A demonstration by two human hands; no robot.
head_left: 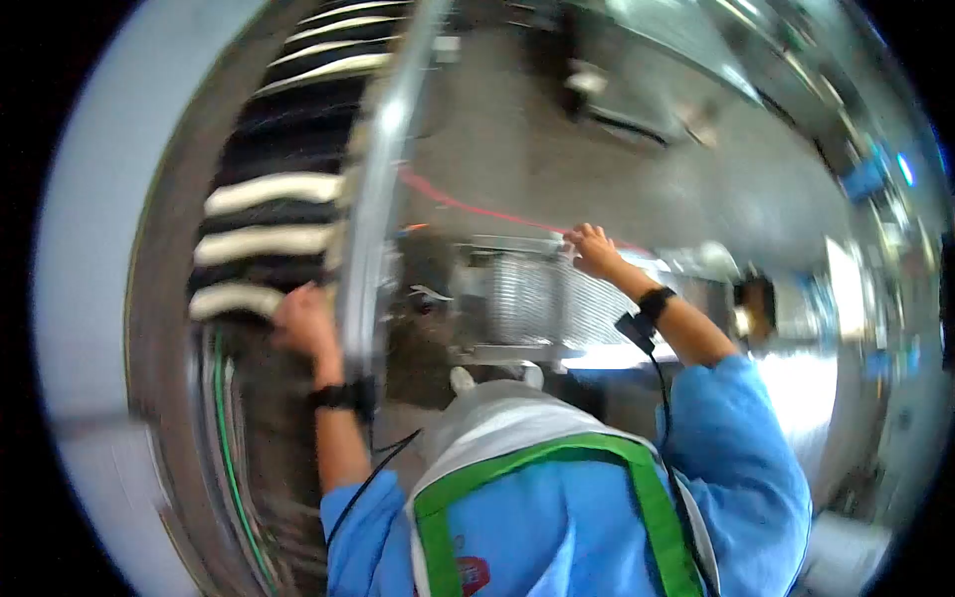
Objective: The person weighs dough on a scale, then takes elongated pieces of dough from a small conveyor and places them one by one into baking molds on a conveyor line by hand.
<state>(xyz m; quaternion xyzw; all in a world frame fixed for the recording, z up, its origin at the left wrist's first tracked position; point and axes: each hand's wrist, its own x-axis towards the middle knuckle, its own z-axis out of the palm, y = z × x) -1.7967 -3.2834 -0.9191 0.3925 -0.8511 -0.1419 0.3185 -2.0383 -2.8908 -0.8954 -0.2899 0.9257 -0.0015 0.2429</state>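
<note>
Long pale strips, possibly dough, lie crosswise on a dark conveyor belt (288, 134). My left hand (303, 320) is at the right end of the nearest pale strip (237, 300); its fingers are smeared by motion, so whether they grip the strip is unclear. Two more strips, a middle one (264, 244) and a farther one (274, 192), lie just beyond. Out to the right, my right hand (595, 251) hovers with fingers apart and slightly bent, holding nothing I can see. Below it is a ridged metal tray (527, 303).
A metal rail (373, 199) runs along the belt's right side. A red line (487, 211) crosses the grey floor beyond the tray. Metal equipment (676, 50) stands at the upper right. Black cables hang from both my wrists. Much of the view is blurred.
</note>
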